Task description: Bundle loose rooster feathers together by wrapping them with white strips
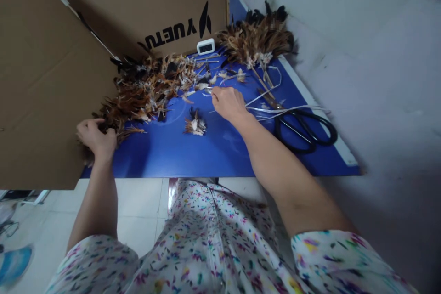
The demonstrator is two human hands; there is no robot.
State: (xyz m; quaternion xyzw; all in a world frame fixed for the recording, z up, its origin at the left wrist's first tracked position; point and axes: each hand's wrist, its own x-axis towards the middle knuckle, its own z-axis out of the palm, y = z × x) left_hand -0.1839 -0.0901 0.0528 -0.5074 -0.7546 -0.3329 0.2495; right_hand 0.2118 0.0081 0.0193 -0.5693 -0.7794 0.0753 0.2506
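Note:
At the left end of a long pile of brown, black and white feathers [151,85], my left hand [98,138] has its fingers curled into the feathers. My right hand [229,103] is closed in a fist over the middle of the blue tabletop [165,156]; what its fingers hold is too small to make out. Thin white strips [262,96] run out beside its wrist. A small feather tuft [195,124] lies alone between my two hands. Large black-handled scissors [303,131] rest to the right of my right forearm.
A feather duster [260,39] with a stick handle lies at the back right. A small white digital clock [206,47] stands against the cardboard box [138,4], which walls the back and left. A pale wall [361,55] borders the right side.

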